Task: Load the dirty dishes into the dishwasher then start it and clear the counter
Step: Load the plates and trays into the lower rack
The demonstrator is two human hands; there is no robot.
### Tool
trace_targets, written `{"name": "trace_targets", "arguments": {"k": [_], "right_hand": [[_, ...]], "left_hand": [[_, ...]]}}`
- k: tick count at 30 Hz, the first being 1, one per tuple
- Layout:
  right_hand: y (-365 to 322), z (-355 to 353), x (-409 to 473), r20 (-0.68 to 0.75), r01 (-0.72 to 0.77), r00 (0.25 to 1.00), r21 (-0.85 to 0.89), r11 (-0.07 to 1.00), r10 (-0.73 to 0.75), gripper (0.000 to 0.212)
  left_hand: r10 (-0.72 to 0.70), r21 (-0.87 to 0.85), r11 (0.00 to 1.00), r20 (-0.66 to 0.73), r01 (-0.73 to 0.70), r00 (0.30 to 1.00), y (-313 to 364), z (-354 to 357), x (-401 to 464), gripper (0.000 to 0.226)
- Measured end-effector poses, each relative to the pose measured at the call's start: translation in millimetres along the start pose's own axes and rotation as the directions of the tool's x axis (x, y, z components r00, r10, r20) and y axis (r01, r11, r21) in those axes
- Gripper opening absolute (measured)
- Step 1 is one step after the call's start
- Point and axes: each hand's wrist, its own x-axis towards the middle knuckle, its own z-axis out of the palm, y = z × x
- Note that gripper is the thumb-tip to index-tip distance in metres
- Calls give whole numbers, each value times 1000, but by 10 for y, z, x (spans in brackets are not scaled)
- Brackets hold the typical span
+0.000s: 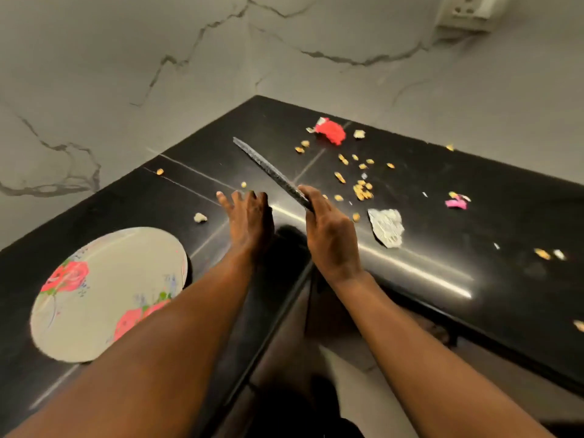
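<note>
- Right hand (328, 235) gripped a long, dark, speckled knife (268, 170), blade angled toward the glossy black stone counter's (474, 222) back corner.
- Left hand (249, 219) flat, fingers spread, holding nothing.
- Round white rose-printed plate (104, 295) lay near the counter's left edge.
- Yellow crumbs (362, 190), crumpled red wrapper (330, 131) and torn foil scrap (387, 227) scattered at the right.

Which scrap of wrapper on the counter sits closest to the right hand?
The silver foil scrap, just right of the right hand. The red wrapper and pink scrap lie farther off.

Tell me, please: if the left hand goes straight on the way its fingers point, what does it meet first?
Probably the small yellow crumb just beyond the left hand; after it, bare black counter up to the marble wall. Depth is uncertain.
</note>
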Motion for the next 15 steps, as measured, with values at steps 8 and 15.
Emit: {"name": "trace_targets", "arguments": {"k": [8, 15], "right_hand": [[-402, -1267, -1692, -114, -287, 954, -85, 954, 276, 42], [-504, -2017, -3160, -148, -521, 853, -185, 833, 500, 45]], "left_hand": [[492, -28, 868, -77, -495, 867, 647, 228, -1720, 29], [696, -77, 718, 48, -692, 717, 1281, 501, -2995, 24]]}}
